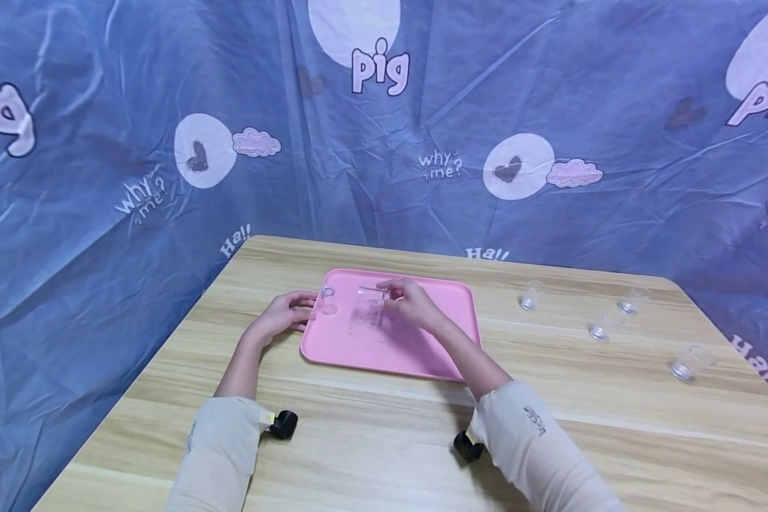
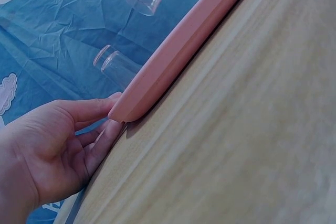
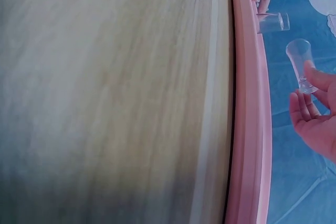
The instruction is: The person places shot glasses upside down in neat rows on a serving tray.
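At the left edge of a pink tray [image 1: 422, 348], my left hand [image 1: 284, 315] pinches the rim, with fingertips [image 2: 114, 96] right at the corner in the left wrist view. Just inside that edge a small clear shot glass [image 1: 328, 301] stands upside down, its narrower base upward. Over the middle of the tray my right hand [image 1: 412, 304] holds another clear shot glass [image 3: 299, 56] near its narrow base, between thumb and fingers. This glass is tipped sideways, its flared mouth toward the left and somewhat downward.
Several more clear shot glasses stand upright on the wooden table [image 1: 371, 434] to the right, among them a near one [image 1: 690, 363] and a far one [image 1: 532, 294]. A blue printed curtain [image 1: 358, 178] hangs behind the table and along its left side.
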Available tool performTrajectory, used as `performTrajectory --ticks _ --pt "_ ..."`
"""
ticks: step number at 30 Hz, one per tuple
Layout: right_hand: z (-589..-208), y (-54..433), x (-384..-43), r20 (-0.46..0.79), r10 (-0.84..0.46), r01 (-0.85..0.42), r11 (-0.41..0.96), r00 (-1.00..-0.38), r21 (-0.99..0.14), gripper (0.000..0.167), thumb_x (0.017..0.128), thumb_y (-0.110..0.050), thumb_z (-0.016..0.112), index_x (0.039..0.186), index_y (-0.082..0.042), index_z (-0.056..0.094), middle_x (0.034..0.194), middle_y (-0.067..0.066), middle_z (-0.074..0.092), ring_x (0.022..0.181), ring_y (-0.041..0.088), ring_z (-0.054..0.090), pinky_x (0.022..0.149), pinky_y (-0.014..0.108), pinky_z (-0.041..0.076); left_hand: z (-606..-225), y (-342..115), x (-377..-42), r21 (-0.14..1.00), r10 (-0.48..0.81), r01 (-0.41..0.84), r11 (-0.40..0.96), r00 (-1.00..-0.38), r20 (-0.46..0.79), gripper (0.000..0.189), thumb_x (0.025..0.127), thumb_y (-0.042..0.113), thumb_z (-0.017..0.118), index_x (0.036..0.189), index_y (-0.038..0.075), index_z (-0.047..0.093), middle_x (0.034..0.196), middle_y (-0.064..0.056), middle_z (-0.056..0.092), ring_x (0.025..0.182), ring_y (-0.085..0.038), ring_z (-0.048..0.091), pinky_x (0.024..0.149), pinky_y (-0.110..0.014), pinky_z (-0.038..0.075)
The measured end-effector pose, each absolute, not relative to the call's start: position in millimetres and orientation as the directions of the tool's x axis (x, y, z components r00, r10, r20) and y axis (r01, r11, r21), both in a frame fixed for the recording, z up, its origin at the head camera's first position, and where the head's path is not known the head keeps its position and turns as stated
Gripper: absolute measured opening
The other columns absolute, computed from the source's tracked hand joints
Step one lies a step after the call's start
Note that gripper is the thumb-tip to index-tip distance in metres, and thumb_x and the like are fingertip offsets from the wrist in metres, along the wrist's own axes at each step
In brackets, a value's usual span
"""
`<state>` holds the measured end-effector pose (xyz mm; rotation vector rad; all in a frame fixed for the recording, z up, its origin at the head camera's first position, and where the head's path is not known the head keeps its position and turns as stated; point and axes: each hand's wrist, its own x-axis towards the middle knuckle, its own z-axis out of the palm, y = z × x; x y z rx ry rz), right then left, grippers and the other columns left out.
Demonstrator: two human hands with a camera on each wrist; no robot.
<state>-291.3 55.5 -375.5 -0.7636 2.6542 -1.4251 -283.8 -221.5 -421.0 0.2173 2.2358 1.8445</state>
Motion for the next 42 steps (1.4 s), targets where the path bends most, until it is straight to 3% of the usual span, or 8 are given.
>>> performTrajectory --ticks 7,20,32,42 --pt "-376.5 46.2 -294.7 0.155 -0.351 -0.296 0.398 -0.924 -0.868 0.027 0.077 0.010 0.064 0.103 0.010 0.056 0.091 0.016 0.058 0.085 0.025 0.055 0.076 0.027 0.050 -420.4 -220.5 -283.7 0.979 0.253 -0.038 0.200 -0.963 -0.089 0.049 0.086 -0.005 0.053 0.133 -0.010 0.038 0.121 -0.028 0.046 0.082 -0.012 0.059 0.070 -0.028 0.055" --pt "-374.3 13.5 -303.3 0.194 -0.324 -0.311 0.361 -0.926 -0.879 0.027 0.075 0.001 0.072 0.101 0.004 0.066 0.079 0.005 0.062 0.075 0.017 0.053 0.062 0.020 0.044 -420.2 -223.0 -283.1 0.979 0.254 -0.035 0.201 -0.963 -0.086 0.051 0.087 -0.003 0.055 0.133 -0.010 0.037 0.122 -0.028 0.046 0.083 -0.013 0.059 0.070 -0.028 0.055" --pt "-381.1 -5.2 -307.7 0.199 -0.323 -0.312 0.350 -0.925 -0.883 0.028 0.075 0.004 0.070 0.102 0.002 0.067 0.092 0.010 0.066 0.081 0.020 0.055 0.070 0.023 0.047 -421.4 -221.9 -285.2 0.982 0.261 -0.041 0.185 -0.961 -0.089 0.050 0.087 -0.004 0.053 0.134 -0.010 0.036 0.124 -0.028 0.045 0.086 -0.014 0.060 0.071 -0.028 0.055" --pt "-386.5 -10.0 -310.1 0.181 -0.328 -0.309 0.395 -0.927 -0.865 0.025 0.076 0.003 0.071 0.100 0.001 0.067 0.090 0.009 0.063 0.083 0.020 0.055 0.072 0.024 0.048 -421.3 -222.3 -283.8 0.983 0.263 -0.035 0.181 -0.961 -0.083 0.050 0.087 -0.005 0.052 0.133 -0.011 0.036 0.124 -0.028 0.045 0.085 -0.012 0.059 0.070 -0.028 0.055"
